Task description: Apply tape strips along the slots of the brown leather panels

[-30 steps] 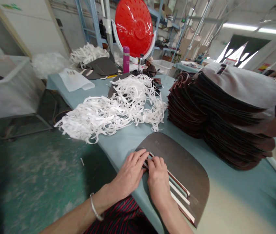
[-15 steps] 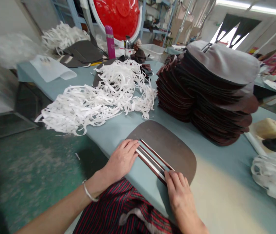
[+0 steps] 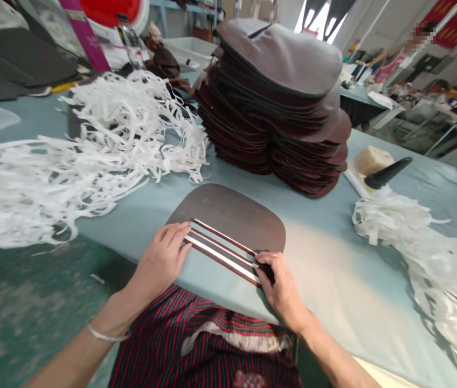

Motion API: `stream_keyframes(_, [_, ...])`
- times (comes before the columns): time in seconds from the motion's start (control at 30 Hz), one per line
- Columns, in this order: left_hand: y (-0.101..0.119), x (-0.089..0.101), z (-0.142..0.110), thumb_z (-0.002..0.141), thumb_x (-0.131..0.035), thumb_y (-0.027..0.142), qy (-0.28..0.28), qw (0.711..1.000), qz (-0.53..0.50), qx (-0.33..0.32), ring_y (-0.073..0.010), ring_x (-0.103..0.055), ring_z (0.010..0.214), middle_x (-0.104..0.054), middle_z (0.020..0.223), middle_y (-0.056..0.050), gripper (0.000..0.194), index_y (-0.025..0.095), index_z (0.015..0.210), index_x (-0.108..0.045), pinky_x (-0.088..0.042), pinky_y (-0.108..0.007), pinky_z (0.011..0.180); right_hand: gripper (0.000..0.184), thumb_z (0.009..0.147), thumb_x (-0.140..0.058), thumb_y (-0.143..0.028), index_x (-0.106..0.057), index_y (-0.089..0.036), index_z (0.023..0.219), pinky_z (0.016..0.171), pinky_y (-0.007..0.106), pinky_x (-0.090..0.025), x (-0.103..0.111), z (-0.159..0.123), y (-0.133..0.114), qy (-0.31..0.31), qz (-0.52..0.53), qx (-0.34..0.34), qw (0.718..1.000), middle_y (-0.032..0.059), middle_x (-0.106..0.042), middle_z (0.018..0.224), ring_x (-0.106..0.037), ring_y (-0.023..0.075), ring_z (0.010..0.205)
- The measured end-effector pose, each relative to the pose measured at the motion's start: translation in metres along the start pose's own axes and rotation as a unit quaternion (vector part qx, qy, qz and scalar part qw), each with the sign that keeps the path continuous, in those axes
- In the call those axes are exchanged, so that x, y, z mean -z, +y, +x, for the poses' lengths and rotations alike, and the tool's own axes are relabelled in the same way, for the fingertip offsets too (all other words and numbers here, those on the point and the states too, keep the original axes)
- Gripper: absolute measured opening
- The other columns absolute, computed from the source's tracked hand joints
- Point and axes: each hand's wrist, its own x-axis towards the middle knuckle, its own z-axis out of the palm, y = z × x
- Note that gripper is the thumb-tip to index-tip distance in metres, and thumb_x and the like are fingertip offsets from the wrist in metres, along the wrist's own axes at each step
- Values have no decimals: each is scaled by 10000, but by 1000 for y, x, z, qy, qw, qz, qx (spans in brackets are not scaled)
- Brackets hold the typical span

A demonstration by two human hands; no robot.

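Observation:
A dark brown flat leather piece (image 3: 232, 215) lies at the near edge of the blue-grey table (image 3: 333, 280). Along its near side run three white tape strips (image 3: 220, 250). My left hand (image 3: 159, 261) rests with stretched fingers pressing on the left end of the strips. At the right end, my right hand (image 3: 279, 283) has its fingers curled, with the tips pinching the end of the strips.
A tall stack of brown leather pieces (image 3: 277, 102) stands behind. Heaps of white paper strips lie at left (image 3: 83, 145) and at right (image 3: 418, 242). A yellow block with a black handle (image 3: 374, 164) sits beside the stack. Pink bottle (image 3: 85, 35) far back.
My right hand slid rightward along the strips from beside my left hand to their right end, and now pinches there. My left hand stayed at the left end. The view swung right.

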Motion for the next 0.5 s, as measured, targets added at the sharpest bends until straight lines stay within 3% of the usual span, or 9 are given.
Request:
stream_keyframes(0.33, [0, 0, 1, 930, -464, 263, 2, 1000, 8, -2, -275, -491, 1202, -552, 1312, -132, 361, 119, 1258, -508, -394, -456, 1067, 164, 936, -445, -109, -519, -208, 1043, 860, 371, -464, 2, 3, -5, -6, 16, -15, 1000, 74, -538, 973, -515, 197, 950])
stream_keyframes(0.5, [-15, -10, -3, 887, -488, 302, 61, 997, -20, -35, -282, -566, 1132, -615, 1266, -92, 386, 206, 1254, -561, -464, -459, 990, 194, 923, -380, -76, -527, -202, 927, 703, 350, -477, -9, -2, 5, 26, -88, 48, 995, 58, -570, 831, -522, 192, 791])
